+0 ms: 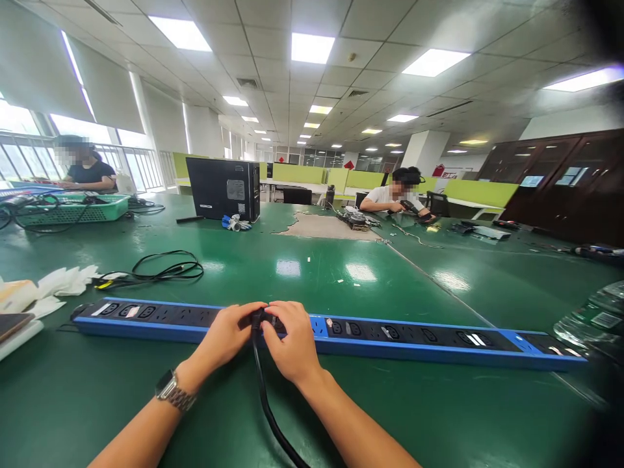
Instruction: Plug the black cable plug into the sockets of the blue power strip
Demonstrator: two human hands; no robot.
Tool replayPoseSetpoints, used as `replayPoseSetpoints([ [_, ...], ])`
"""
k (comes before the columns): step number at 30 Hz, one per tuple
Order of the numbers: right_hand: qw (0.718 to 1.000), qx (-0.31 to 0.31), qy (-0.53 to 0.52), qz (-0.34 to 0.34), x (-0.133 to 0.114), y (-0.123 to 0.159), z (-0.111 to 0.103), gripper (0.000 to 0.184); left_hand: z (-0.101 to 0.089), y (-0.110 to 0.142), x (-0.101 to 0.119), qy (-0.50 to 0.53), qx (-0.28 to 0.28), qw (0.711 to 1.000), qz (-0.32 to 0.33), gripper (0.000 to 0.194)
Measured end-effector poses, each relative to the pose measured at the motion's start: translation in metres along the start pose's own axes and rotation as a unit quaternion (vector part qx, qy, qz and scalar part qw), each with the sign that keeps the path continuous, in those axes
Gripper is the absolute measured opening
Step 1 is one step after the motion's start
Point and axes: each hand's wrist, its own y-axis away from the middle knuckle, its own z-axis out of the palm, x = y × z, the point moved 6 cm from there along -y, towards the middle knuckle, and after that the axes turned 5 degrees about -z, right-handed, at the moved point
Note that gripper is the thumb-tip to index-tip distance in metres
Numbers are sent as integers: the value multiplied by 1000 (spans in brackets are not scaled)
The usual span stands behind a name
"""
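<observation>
A long blue power strip with black socket panels lies across the green table before me. At its middle, my left hand and my right hand close from both sides around a black plug. Its thick black cord drops from between my hands toward the bottom edge. The plug sits against the strip's face; how deep it is in a socket is hidden by my fingers. A metal-banded watch is on my left wrist.
Beyond the strip lie a coiled black cable and a black computer case. White tissues are at left, a green basket behind. Clear plastic bottles stand right. Two people sit at the table's far sides.
</observation>
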Motion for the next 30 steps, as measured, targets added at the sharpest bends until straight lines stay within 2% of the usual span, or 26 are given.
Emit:
replayPoseSetpoints([
  [4, 1000, 5, -3, 8, 2, -2, 2, 23, 3, -3, 7, -12, -4, 1000, 3, 38],
  [8, 1000, -6, 8, 6, 9, -1, -4, 25, 3, -1, 4, 5, -7, 1000, -6, 33],
  [14, 999, 27, 26, 15, 29, 12, -22, 20, -8, 6, -8, 7, 70, 997, -40, 37],
  [20, 999, 37, 21, 15, 32, 17, -27, 18, -5, 4, -4, -47, 35, 997, -50, 37],
  [23, 999, 35, 16, 17, 30, 16, -25, 17, -2, 2, -1, -63, 35, 997, -33, 35],
  [27, 999, 27, 18, 14, 26, 16, -23, 18, 5, 4, 4, -96, 23, 995, 33, 29],
  [30, 999, -23, 38, -12, 19, 13, -15, 26, 9, 8, 3, -132, 12, 990, 54, 33],
])
